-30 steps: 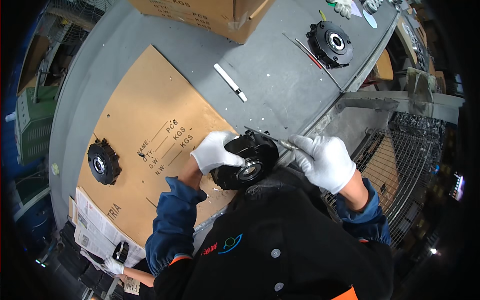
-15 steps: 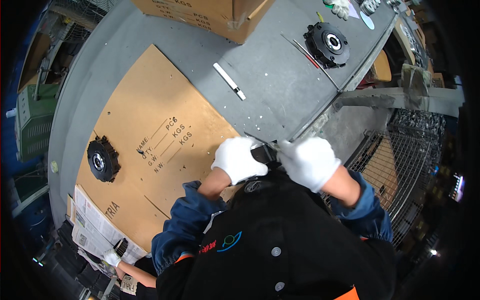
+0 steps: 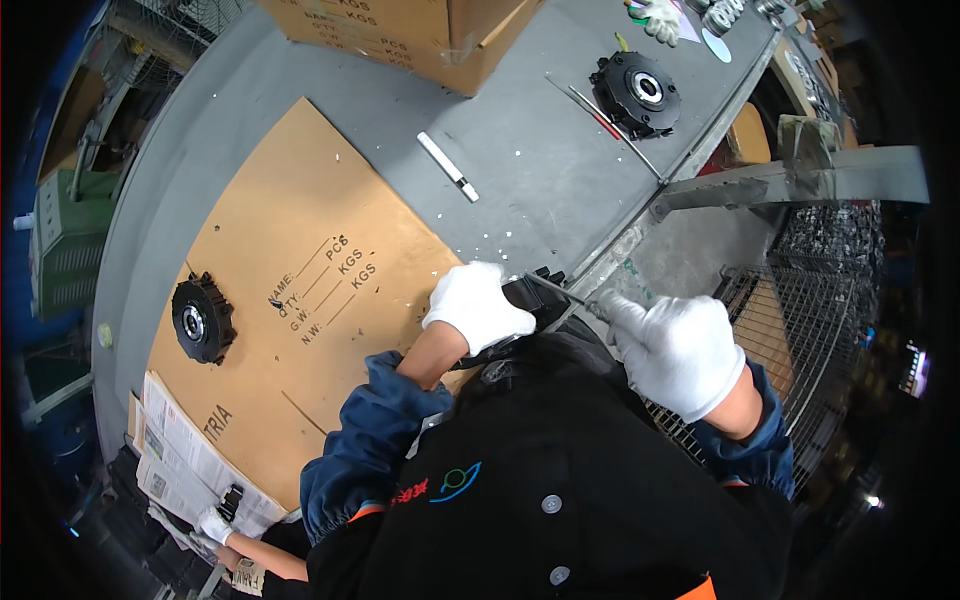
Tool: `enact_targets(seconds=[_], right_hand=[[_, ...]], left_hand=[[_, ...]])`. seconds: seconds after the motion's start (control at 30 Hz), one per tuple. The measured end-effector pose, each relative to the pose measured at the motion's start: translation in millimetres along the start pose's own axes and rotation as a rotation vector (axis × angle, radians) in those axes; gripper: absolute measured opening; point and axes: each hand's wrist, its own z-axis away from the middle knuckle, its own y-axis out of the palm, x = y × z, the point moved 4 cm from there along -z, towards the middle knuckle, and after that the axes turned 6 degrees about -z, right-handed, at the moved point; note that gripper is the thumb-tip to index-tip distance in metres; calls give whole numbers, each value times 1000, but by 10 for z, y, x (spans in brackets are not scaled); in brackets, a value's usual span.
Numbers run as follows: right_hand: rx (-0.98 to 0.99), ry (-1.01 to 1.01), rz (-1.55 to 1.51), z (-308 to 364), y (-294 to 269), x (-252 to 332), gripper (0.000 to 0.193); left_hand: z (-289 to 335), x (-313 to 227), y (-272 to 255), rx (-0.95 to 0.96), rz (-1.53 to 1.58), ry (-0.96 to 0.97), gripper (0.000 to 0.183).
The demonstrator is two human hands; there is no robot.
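Close to my body at the table edge, my left hand in a white glove is closed on a black part with toothed edges, most of which is hidden by the hand and my apron. My right hand, also gloved in white, grips a thin metal hand tool. Its shaft points left, and the tip lies at the black part. What kind of tool it is, I cannot make out. A brown cardboard sheet lies under and left of my left hand.
One black toothed wheel sits on the cardboard, another at the far right beside thin rods. A white marker and carton are farther back. Right, a wire basket; lower left, a co-worker's gloved hand.
My right hand has moved right and nearer to me, away from my left hand, baring the tool's shaft. The left hand keeps its hold. The whole view has shifted slightly.
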Motion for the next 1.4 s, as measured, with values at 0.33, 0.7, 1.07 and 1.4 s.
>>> enact_targets(seconds=[0.33,0.7,1.07,1.4], right_hand=[[52,58,164,189,243,167,16],[-308,19,31,70,185,-137,20],[-296,-55,-67,291,222,70,34],[-234,-44,22,258,382,164,31]], left_hand=[[156,-356,6,-44,-25,-105,51],[354,-111,-53,-187,45,-65,53],[467,70,-66,-413,101,-191,53],[437,-87,-79,-423,75,-260,55]])
